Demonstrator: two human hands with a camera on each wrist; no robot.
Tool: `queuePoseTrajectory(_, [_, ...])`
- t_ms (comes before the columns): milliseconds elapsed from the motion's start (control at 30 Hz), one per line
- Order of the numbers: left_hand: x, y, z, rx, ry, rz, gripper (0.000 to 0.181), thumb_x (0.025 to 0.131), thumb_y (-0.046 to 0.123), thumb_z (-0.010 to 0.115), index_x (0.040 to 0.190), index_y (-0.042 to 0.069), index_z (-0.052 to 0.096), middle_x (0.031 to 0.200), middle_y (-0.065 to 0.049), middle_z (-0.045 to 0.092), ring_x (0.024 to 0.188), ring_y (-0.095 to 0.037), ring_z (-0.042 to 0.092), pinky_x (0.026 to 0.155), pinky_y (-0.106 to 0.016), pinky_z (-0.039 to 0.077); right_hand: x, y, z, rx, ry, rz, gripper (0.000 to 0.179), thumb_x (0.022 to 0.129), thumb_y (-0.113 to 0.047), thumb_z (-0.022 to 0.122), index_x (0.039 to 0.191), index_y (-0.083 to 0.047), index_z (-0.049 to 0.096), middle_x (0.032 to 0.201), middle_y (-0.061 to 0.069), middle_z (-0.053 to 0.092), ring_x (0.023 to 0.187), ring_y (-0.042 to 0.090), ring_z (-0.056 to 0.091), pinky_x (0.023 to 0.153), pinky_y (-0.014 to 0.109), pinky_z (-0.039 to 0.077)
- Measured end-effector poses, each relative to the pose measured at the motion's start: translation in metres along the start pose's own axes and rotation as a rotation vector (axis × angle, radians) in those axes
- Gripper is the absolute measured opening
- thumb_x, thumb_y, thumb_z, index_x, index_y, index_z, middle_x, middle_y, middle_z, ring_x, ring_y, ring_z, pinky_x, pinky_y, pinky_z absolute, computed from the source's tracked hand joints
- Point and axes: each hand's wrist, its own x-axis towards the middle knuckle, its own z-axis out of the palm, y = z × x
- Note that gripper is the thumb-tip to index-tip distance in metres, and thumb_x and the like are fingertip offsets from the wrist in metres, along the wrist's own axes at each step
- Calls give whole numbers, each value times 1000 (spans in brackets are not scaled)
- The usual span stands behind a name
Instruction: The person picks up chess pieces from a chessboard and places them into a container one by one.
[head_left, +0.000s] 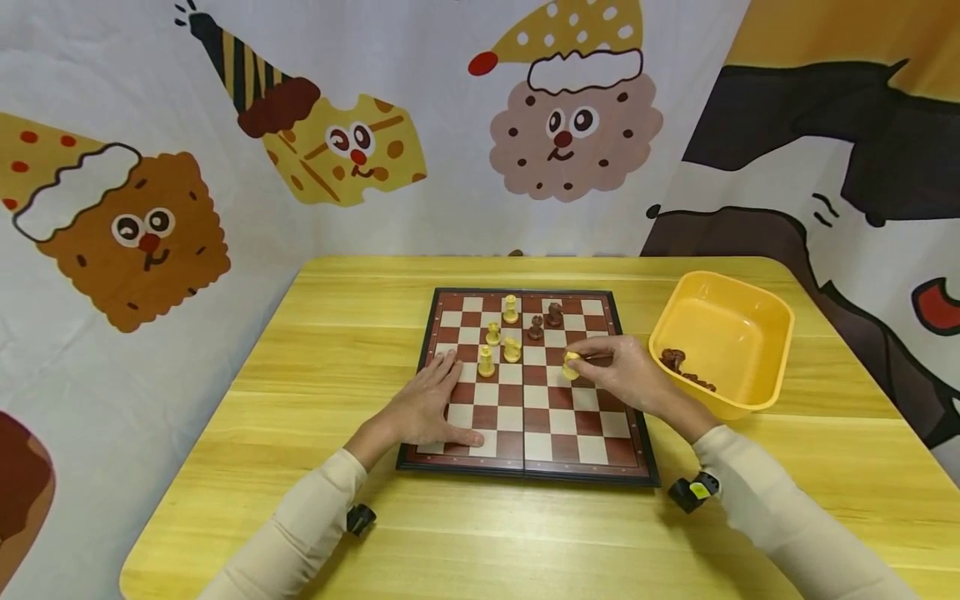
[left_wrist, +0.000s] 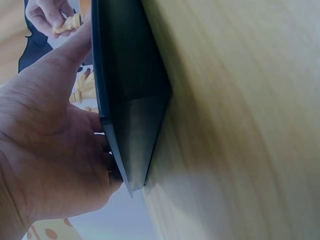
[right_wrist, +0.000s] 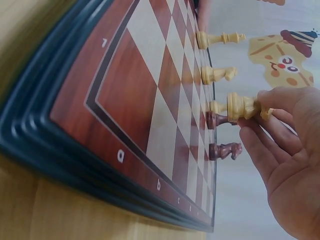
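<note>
My right hand (head_left: pixel 626 375) pinches a cream chess piece (head_left: pixel 571 366) between thumb and fingers above the right half of the chessboard (head_left: pixel 561 421). In the right wrist view the held piece (right_wrist: pixel 240 106) has its round base toward the board, and fingers cover its top. My left hand (head_left: pixel 429 402) rests on the board's left side, fingers spread. Near its fingertips stands a tall cream piece (head_left: pixel 486 362), with a cream knight (head_left: pixel 512 350) beside it. Further back are two more cream pieces, one at the far edge (head_left: pixel 511 309), plus a dark piece (head_left: pixel 536 327) and a dark knight (head_left: pixel 555 313).
A yellow plastic bin (head_left: pixel 738 333) stands right of the board, close to my right forearm, with several dark chess pieces (head_left: pixel 675 361) inside. All of it sits on a wooden table (head_left: pixel 300 350). Behind hangs a cloth with cartoon prints (head_left: pixel 450 225).
</note>
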Motion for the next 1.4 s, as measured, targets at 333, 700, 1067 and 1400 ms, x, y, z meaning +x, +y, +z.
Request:
queuePoseTrajectory(333, [0, 0, -2, -7, 0, 4, 124, 80, 67, 76, 161, -2, 12, 168, -17, -3, 153, -36, -1, 121, -50, 9, -5, 5, -10, -21, 38, -15, 23, 96, -13, 74, 115, 0, 76, 114, 15, 72, 91, 23, 73, 68, 25, 58])
queuePoseTrajectory(700, [2, 0, -2, -4, 2, 10, 125, 80, 66, 76, 161, -4, 12, 168, -18, -2, 153, -36, -2, 122, -49, 8, -8, 10, -13, -2, 42, -5, 21, 95, -13, 75, 113, -2, 77, 107, 11, 75, 88, 22, 73, 67, 27, 59])
queuePoseTrajectory(1067, [3, 1, -2, -2, -4, 10, 125, 80, 67, 76, 161, -3, 12, 168, -18, -3, 153, -36, -2, 122, -50, 8, -13, 19, -19, -50, 56, 22, 21, 95, -17, 77, 111, -4, 78, 107, 9, 75, 91, 22, 72, 67, 27, 58])
queuePoseTrajectory(1400, [2, 1, 0, -13, -7, 6, 124, 81, 67, 76, 161, -3, 11, 168, -17, -4, 153, -36, -2, 121, -50, 8, -17, 25, -25, -12, 69, 6, 21, 94, -12, 76, 111, -1, 77, 108, 12, 74, 94, 28, 72, 67, 26, 58])
